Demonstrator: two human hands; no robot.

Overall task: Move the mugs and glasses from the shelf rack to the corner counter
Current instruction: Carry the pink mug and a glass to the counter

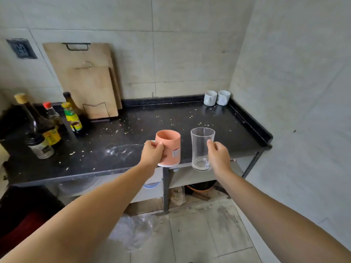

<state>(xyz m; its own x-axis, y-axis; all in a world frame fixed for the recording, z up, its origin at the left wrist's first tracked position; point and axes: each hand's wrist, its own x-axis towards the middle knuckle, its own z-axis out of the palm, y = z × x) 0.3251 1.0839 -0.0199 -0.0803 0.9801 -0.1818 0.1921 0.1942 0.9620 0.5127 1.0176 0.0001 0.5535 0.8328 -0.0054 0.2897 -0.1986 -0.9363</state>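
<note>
Left hand (152, 153) grips salmon-pink plastic mug (169, 148), right hand (218, 153) grips clear glass handled mug (201, 148), both upright above black speckled counter (133, 137).

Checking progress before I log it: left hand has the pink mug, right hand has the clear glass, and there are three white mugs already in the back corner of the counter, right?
Not quite: the head view shows two white mugs in the back corner of the counter, not three. The rest holds: the left hand grips the pink mug and the right hand the clear glass.
</note>
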